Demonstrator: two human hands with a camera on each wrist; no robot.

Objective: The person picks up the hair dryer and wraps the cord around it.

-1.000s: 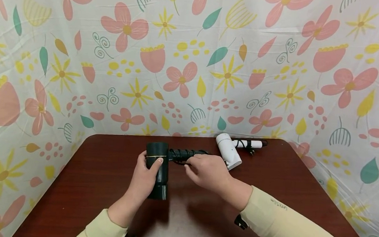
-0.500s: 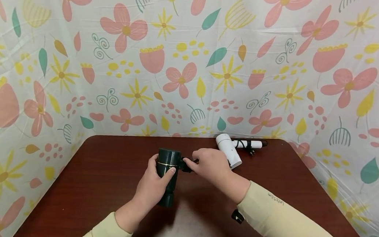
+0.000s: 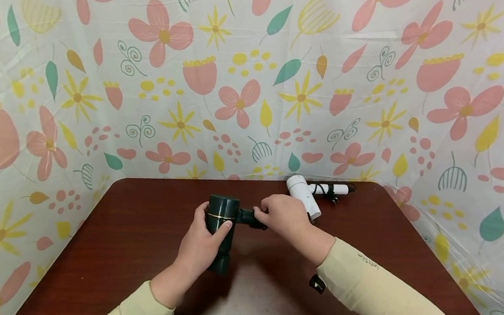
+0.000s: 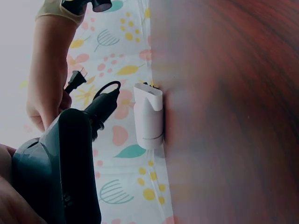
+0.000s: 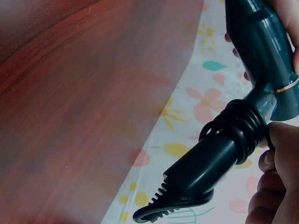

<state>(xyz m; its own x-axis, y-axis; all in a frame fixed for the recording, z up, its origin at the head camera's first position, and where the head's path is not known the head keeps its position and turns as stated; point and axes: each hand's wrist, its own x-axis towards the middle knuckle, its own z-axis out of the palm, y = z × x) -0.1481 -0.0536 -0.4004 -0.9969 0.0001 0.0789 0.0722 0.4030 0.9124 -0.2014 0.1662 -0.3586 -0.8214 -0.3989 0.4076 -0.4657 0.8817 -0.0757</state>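
Observation:
My left hand (image 3: 200, 244) grips a dark green hair dryer (image 3: 223, 207) by its barrel, raised over the table, thumb on the near side. Its handle points right. In the right wrist view the black cord (image 5: 239, 126) is looped several times around the handle (image 5: 205, 165), close to the barrel. My right hand (image 3: 286, 217) is at the handle, holding the cord between curled fingers. The black plug (image 4: 75, 82) sticks out beside this hand in the left wrist view. The right palm is hidden from the head view.
A white hair dryer (image 3: 303, 196) lies at the back right of the brown table (image 3: 142, 218), a black cord wrapped on its handle. A flower-patterned sheet (image 3: 257, 80) hangs behind the table and along its sides.
The green hair dryer and my left hand have moved right and slightly down toward my right hand. The right hand has shifted slightly, and the handle looks shorter in the head view.

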